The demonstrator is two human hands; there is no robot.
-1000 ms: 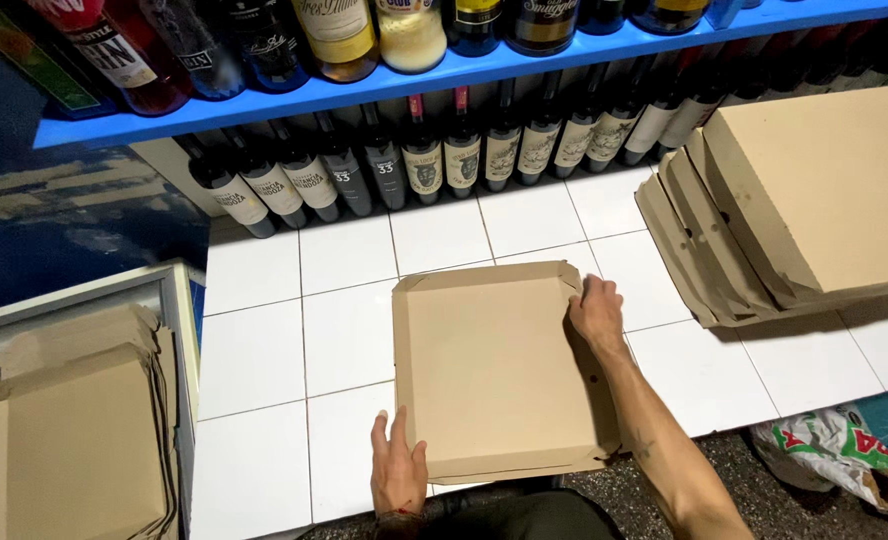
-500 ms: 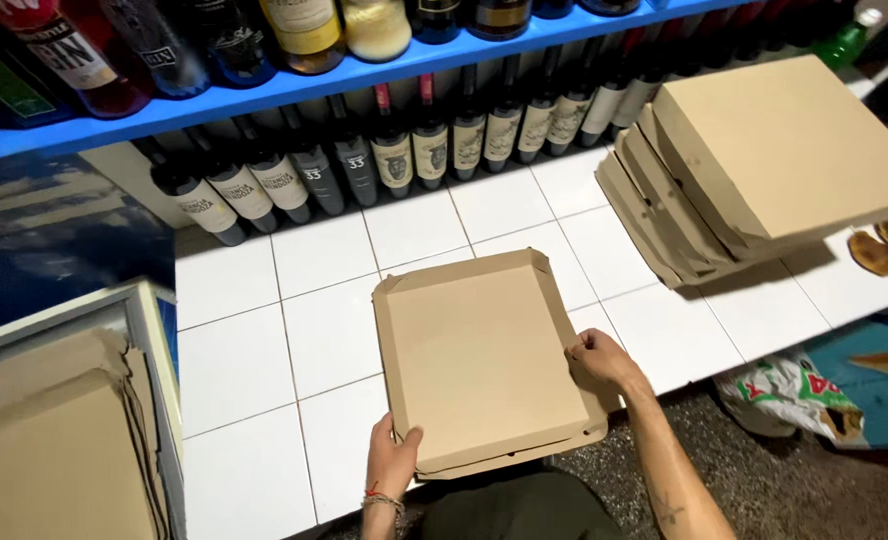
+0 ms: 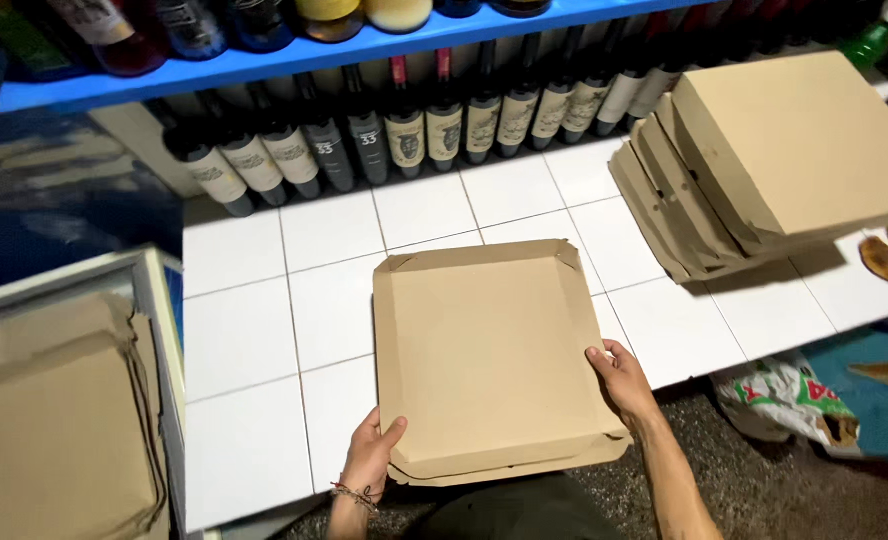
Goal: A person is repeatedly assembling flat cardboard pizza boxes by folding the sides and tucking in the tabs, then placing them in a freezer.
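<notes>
Holding a flat brown cardboard pizza box [image 3: 489,360] at its near end, a person stands at a white tiled counter [image 3: 244,340]. The left hand [image 3: 372,462] grips the box's near left corner, thumb on top and fingers curled under. The right hand [image 3: 619,378] clasps the right edge close to the near corner, fingers wrapped over the rim. Both hands are closed on the box. It lies on the counter in front of the person, its near edge overhanging the counter's front.

The box looks folded into shape: its side walls stand up, the far corners are tucked in, and it appears closed. Judging by that, the forming seems nearly finished. A leaning stack of finished boxes [image 3: 774,160] sits well apart at the far right of the counter. A pile of flat unfolded cardboard [image 3: 54,420] rests in a white-framed bin at the left, so more sheets seem left to fold.

Bare tiles lie on both sides of the box and behind it, up to a row of dark wine bottles [image 3: 404,130] along the wall under a blue shelf [image 3: 344,50]. The counter's front edge runs just under the hands, and a crumpled plastic bag [image 3: 784,400] lies on the floor lower right.
</notes>
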